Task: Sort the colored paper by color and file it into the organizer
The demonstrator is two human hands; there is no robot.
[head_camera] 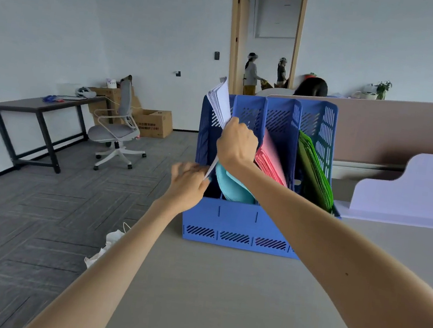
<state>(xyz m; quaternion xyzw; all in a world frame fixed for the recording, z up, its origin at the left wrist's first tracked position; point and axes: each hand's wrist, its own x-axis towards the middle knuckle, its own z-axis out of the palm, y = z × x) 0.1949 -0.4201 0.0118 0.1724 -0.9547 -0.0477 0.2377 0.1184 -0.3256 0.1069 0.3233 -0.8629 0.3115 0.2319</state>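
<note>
Both our left hand (187, 179) and right hand (237, 144) grasp white paper (220, 101) at the organizer's (235, 220) leftmost slot. The desk (220, 300) edge runs just left of it, and desk stretches before it. Its other slots hold teal paper (232, 184), pink paper (270, 157) and green paper (315, 170).

Right grip (237, 144) holds the white paper stack (219, 101) at the blue organizer (235, 220) leftmost slot; left grip (188, 181) pinches its lower edge.

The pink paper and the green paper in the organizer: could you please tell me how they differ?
The pink paper stands in the third slot from the left, while the green paper fills the rightmost slot. The pink paper sits right beside the right hand, which grips the white stack; the green paper lies a slot farther off. Both lean with their tops leftward inside the blue organizer.
</note>
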